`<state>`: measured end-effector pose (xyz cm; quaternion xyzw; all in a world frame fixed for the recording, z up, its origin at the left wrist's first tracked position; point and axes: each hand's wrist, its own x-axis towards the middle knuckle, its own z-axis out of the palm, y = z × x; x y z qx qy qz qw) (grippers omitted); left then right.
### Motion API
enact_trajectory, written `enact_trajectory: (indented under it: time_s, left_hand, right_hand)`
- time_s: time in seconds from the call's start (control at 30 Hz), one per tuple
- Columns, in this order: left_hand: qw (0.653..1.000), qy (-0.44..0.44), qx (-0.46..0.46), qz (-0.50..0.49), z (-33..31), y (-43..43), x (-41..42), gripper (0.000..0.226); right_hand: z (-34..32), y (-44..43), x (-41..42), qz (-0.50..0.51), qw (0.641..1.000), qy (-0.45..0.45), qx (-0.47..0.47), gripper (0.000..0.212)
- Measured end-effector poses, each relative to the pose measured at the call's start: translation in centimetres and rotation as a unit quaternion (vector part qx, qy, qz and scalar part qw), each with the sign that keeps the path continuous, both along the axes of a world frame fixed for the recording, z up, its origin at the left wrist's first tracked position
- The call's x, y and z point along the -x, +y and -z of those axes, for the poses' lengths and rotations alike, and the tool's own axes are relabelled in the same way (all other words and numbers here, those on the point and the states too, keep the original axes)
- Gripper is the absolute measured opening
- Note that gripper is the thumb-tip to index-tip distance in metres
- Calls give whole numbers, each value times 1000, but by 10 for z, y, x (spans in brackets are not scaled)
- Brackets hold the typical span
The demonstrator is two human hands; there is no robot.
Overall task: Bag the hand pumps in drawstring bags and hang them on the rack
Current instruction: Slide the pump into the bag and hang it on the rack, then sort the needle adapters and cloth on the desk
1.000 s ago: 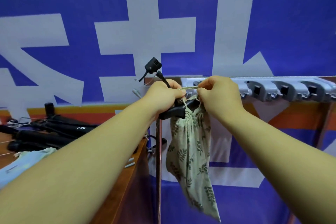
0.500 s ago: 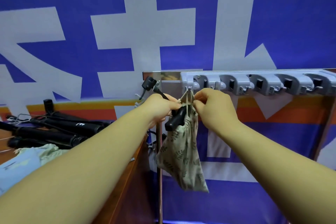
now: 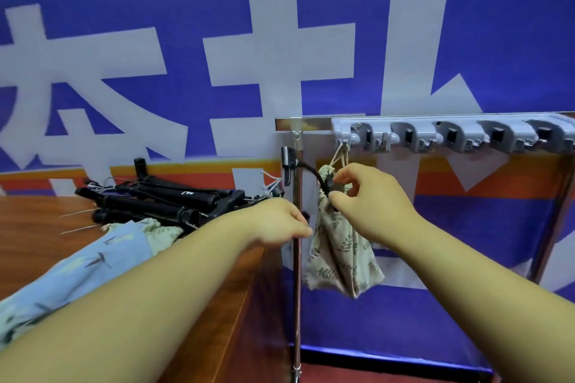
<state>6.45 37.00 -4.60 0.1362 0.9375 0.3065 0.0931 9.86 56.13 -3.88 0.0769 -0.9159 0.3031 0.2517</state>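
Fingers (image 3: pixel 343 173) of my right hand (image 3: pixel 370 202), thumb and index, pinch the black hose (image 3: pixel 315 172) at the bag's (image 3: pixel 339 252) neck, forearm stretched far. Left hand (image 3: pixel 277 222) is palm down, curled beside the pole (image 3: pixel 297 274); I can't tell if it grips anything. Bag hangs by its cord on the rack's (image 3: pixel 435 134) leftmost hook (image 3: pixel 344 144). Pumps (image 3: pixel 155 199) lie far left; one shows a white mark like "E". Banner (image 3: pixel 497 25) has big white characters, cropped.

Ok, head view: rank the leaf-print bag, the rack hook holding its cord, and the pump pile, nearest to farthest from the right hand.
1. leaf-print bag, touching the right hand.
2. rack hook, just above.
3. pump pile, left on the table.
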Motion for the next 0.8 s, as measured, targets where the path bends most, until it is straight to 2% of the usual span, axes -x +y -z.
enact_trajectory:
  time_s: [0.13, 0.23, 0.33, 0.47, 0.67, 0.8]
  left_hand:
    - [998, 49, 31, -12, -7, -27, -36, 18]
    - [989, 123, 64, -53, -13, -61, -58, 18]
    - [982, 153, 61, -89, -14, -104, -75, 17]
    - [980, 161, 36, -115, -13, -158, -102, 14]
    - [977, 164, 17, -137, -1, -227, -125, 12]
    - [980, 146, 60, -119, 14, -259, -124, 14]
  right_hand:
    - [-4, -23, -22, -33, 999, 12, 6, 23]
    - [-3, -44, -33, -62, 998, 24, -2, 24]
    - [0, -69, -41, -84, 996, 15, -11, 23]
    - [6, -112, -46, -122, 992, 4, -21, 18]
    - [18, -174, -47, -185, 980, -63, -48, 17]
    - [33, -210, -40, -219, 968, -106, -68, 18]
